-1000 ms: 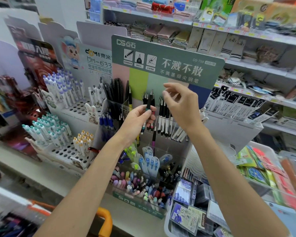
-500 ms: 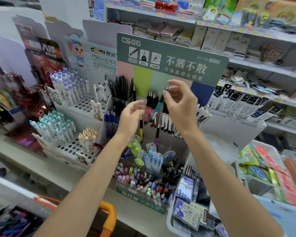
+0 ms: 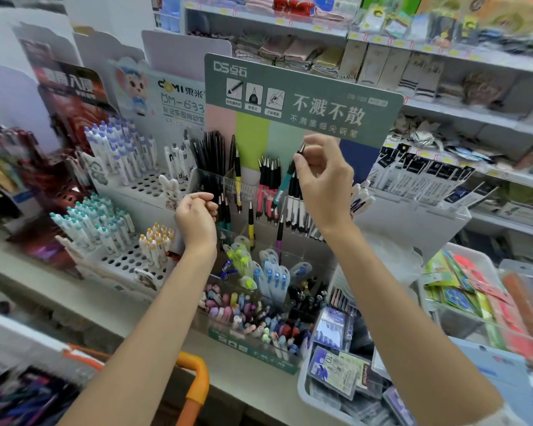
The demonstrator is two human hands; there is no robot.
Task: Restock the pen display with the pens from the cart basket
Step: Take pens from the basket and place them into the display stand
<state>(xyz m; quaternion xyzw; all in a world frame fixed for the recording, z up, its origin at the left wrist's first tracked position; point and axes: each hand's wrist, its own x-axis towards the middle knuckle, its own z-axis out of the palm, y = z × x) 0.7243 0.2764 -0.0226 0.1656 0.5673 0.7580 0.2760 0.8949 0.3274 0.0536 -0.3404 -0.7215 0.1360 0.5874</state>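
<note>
- Head view: teal pen point(image 3: 281, 186) hangs tip-down and slightly tilted over the far row of the pen display point(image 3: 253, 352).
- Right hand point(image 3: 326, 186) pinches the pen's top end between thumb and fingertips.
- Left hand point(image 3: 194, 215) is curled just left of that row; cannot tell whether it holds anything.
- Recommended: straighten the pen, then lower it between the red pens point(image 3: 263, 192) and the white-barrelled pens point(image 3: 293, 207), releasing only once it is seated.
- Risk: crowded neighbours may tip.
- Orange cart handle point(image 3: 194, 382) sits near, below the arms.
</note>
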